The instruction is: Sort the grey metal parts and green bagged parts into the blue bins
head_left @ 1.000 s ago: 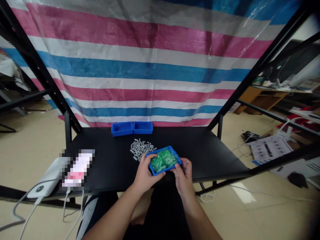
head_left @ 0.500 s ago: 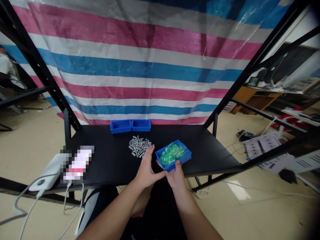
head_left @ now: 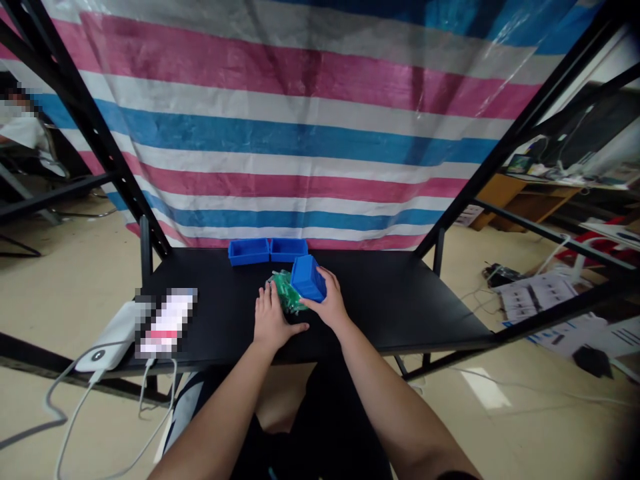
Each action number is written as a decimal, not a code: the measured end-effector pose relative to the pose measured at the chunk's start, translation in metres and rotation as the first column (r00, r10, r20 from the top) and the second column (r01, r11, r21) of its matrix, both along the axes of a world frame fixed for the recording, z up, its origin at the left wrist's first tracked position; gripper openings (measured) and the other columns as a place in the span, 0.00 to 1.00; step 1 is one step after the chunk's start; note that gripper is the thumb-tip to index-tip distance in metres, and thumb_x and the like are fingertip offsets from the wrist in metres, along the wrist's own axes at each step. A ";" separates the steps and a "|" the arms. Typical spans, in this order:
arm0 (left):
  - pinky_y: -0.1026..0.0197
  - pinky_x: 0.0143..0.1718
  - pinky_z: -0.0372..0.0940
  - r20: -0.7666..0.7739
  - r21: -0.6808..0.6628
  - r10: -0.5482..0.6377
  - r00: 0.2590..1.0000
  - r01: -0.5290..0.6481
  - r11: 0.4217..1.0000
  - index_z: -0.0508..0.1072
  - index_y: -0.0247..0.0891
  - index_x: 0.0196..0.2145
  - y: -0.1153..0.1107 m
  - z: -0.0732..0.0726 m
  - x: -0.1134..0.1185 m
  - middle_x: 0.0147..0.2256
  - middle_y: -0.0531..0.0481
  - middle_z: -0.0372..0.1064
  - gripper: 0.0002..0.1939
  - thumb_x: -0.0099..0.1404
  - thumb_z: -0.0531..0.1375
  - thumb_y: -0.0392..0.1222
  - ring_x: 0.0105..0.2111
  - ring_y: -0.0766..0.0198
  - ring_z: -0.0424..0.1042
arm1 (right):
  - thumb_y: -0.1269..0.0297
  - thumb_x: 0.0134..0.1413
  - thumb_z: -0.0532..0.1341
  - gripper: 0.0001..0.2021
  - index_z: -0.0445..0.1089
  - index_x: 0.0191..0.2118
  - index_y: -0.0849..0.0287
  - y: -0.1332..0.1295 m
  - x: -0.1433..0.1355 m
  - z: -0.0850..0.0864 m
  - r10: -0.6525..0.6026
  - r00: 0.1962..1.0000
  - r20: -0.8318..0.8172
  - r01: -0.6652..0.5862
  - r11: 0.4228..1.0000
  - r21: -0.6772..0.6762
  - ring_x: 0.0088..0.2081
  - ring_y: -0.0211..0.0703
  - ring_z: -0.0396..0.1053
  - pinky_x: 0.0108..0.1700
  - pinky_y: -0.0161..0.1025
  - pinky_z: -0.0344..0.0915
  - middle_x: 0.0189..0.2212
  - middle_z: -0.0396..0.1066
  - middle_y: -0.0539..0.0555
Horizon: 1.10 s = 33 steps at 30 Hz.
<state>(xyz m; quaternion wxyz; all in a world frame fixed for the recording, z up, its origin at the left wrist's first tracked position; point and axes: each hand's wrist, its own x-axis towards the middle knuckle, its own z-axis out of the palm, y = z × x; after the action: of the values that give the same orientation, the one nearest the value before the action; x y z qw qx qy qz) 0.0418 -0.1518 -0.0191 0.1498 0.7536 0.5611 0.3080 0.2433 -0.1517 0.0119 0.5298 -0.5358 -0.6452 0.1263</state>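
Note:
My right hand grips a blue plastic bin, tipped over on its side with its underside facing me. Green pieces, some in clear wrapping, lie in a heap at the bin's left, spilling onto the black table. Beside that heap, my left hand rests with fingers stretched out and thumb apart, holding nothing. The small grey metal parts seen before are hidden by the green heap and my left hand.
Two blue bins stand side by side at the table's back edge. On the left lie a blurred-out phone and a white power bank with cables. A striped tarp hangs behind; a black frame surrounds the table. A person sits far left.
My right hand has moved the bin left and turned it over. Green pieces have come out onto the table where the grey parts lay. My left hand has shifted slightly left.

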 end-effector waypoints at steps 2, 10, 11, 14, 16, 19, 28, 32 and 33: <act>0.32 0.71 0.45 -0.019 -0.017 0.015 1.000 -0.016 1.000 0.34 0.32 0.75 0.000 0.000 0.001 0.74 0.26 0.40 0.78 0.43 0.73 0.68 0.74 0.30 0.38 | 0.52 0.42 0.78 0.47 0.59 0.67 0.51 0.005 0.001 -0.004 -0.014 1.000 -0.027 0.014 1.000 0.017 0.67 0.61 0.60 0.70 0.60 0.56 0.67 0.60 0.62; 0.36 0.72 0.46 -0.073 -0.022 0.056 0.996 -0.058 0.998 0.44 0.29 0.74 -0.003 0.003 0.001 0.73 0.25 0.41 0.68 0.50 0.71 0.67 0.74 0.34 0.40 | 0.47 0.49 0.72 0.40 0.57 0.63 0.55 0.015 0.028 -0.035 -0.194 0.894 -0.404 0.171 0.981 -0.093 0.54 0.54 0.73 0.60 0.54 0.68 0.57 0.70 0.61; 0.36 0.72 0.46 -0.076 -0.008 0.047 0.996 -0.048 0.999 0.46 0.30 0.73 -0.004 0.003 0.001 0.73 0.27 0.42 0.65 0.51 0.70 0.67 0.74 0.35 0.40 | 0.47 0.50 0.70 0.38 0.58 0.62 0.54 0.018 0.034 -0.036 -0.227 0.862 -0.452 0.200 0.974 -0.108 0.53 0.53 0.73 0.60 0.54 0.68 0.55 0.72 0.60; 0.34 0.72 0.46 -0.098 0.031 0.019 0.995 -0.016 0.999 0.49 0.35 0.73 -0.006 0.002 0.001 0.74 0.30 0.44 0.58 0.56 0.68 0.64 0.74 0.38 0.41 | 0.48 0.47 0.70 0.36 0.59 0.60 0.52 0.028 0.054 -0.035 -0.286 0.753 -0.593 0.229 0.958 -0.171 0.50 0.50 0.74 0.57 0.51 0.70 0.51 0.73 0.56; 0.34 0.72 0.46 -0.114 0.046 0.007 0.993 -0.002 0.999 0.49 0.37 0.73 -0.008 0.001 0.002 0.74 0.32 0.43 0.55 0.58 0.67 0.62 0.75 0.39 0.41 | 0.49 0.43 0.71 0.39 0.57 0.60 0.50 0.035 0.069 -0.030 -0.314 0.685 -0.657 0.202 0.949 -0.242 0.47 0.50 0.75 0.51 0.49 0.74 0.49 0.73 0.54; 0.33 0.72 0.47 -0.126 0.057 0.004 0.992 0.004 0.998 0.51 0.40 0.73 -0.009 0.001 0.002 0.75 0.34 0.41 0.50 0.62 0.65 0.60 0.75 0.39 0.39 | 0.49 0.40 0.73 0.39 0.57 0.57 0.47 0.044 0.093 -0.018 -0.371 0.664 -0.650 0.176 0.922 -0.346 0.41 0.49 0.77 0.37 0.43 0.77 0.43 0.73 0.52; 0.32 0.71 0.49 -0.145 0.091 0.005 0.989 0.008 0.996 0.55 0.42 0.72 -0.009 -0.001 0.003 0.75 0.36 0.41 0.42 0.66 0.62 0.56 0.75 0.39 0.41 | 0.63 0.47 0.66 0.17 0.72 0.45 0.56 0.095 0.155 0.005 -0.406 0.790 -0.459 0.095 0.821 -0.563 0.28 0.43 0.73 0.27 0.37 0.72 0.30 0.75 0.52; 0.33 0.71 0.48 -0.161 0.085 0.006 0.987 0.008 0.996 0.55 0.41 0.72 -0.008 -0.002 0.004 0.75 0.35 0.39 0.41 0.67 0.61 0.55 0.75 0.40 0.41 | 0.62 0.44 0.67 0.19 0.70 0.45 0.55 0.118 0.168 -0.003 -0.523 0.786 -0.330 0.295 0.786 -0.543 0.31 0.45 0.74 0.32 0.41 0.74 0.35 0.75 0.52; 0.33 0.71 0.48 -0.164 0.084 0.007 0.986 0.007 0.996 0.55 0.41 0.72 -0.008 -0.003 0.004 0.75 0.35 0.39 0.41 0.67 0.61 0.55 0.75 0.40 0.41 | 0.61 0.43 0.68 0.21 0.69 0.46 0.55 0.123 0.169 -0.007 -0.554 0.777 -0.301 0.348 0.775 -0.528 0.34 0.46 0.75 0.35 0.42 0.75 0.37 0.75 0.53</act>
<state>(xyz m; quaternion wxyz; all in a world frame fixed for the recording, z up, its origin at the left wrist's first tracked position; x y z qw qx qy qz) 0.0456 -0.1603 -0.0217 0.0712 0.7820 0.5579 0.2684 0.4126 -0.0285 0.0051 0.5393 -0.7412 -0.3096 0.2527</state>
